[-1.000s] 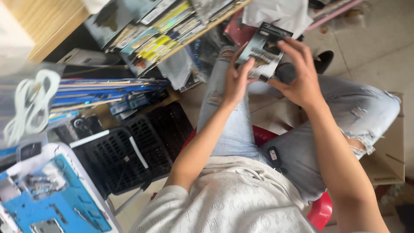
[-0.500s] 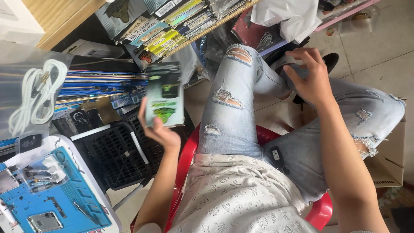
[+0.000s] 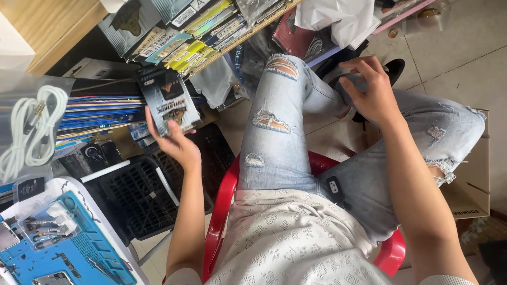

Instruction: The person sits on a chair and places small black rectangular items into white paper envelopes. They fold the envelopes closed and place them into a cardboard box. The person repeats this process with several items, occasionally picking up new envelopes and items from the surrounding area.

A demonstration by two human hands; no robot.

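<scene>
My left hand (image 3: 174, 141) holds a flat dark retail package (image 3: 168, 100) out to the left, in front of a stack of blue and orange flat packs (image 3: 100, 113). My right hand (image 3: 369, 92) hovers over my right knee with curled fingers; something dark is partly hidden under them, and I cannot tell whether it grips it. I sit on a red plastic chair (image 3: 222, 211) in torn light jeans.
A tilted tray of several colourful packages (image 3: 195, 37) lies above. White cable in a clear bag (image 3: 29, 132) is at left, black crates (image 3: 142, 190) below, a blue work mat (image 3: 58, 248) at bottom left, a cardboard box (image 3: 470, 190) at right.
My left hand carried the package from in front of my knees out to the left and turned it. My right hand let go and stayed near the knee.
</scene>
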